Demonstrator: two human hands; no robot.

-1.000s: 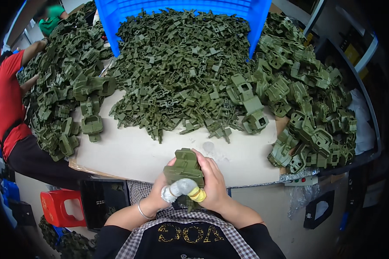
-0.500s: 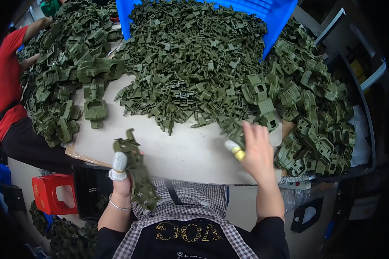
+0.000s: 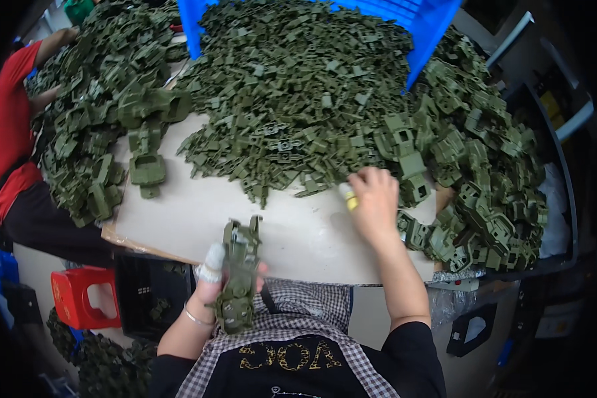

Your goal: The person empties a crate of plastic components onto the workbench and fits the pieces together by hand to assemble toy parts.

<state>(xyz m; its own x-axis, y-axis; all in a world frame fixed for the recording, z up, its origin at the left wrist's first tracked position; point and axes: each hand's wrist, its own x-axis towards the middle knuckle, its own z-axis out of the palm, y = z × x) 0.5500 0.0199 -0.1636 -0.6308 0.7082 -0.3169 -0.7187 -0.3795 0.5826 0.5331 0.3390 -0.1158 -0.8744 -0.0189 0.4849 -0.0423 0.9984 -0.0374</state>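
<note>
My left hand (image 3: 211, 278) grips a long olive-green plastic vehicle body (image 3: 240, 278) above the table's near edge, with a white-wrapped thumb on its left side. My right hand (image 3: 375, 199) reaches to the front rim of a big heap of small green plastic parts (image 3: 298, 99). Its fingers curl down onto that rim, and whatever lies under the fingertips is hidden. Yellow and white wrapping covers the right thumb. Just beyond this hand, to the right, rests another green vehicle body (image 3: 403, 149).
A blue plastic crate (image 3: 424, 40) stands tipped behind the heap. More green vehicle bodies pile up at right (image 3: 484, 199) and left (image 3: 86, 132). At far left sits a person in a red shirt (image 3: 6, 126). A red stool (image 3: 79, 298) and black crate (image 3: 132, 305) are below the table.
My left hand has shifted right, and the vehicle body in it has turned straighter. My right hand has moved left and away from me to the heap's rim, its fingers more curled.
</note>
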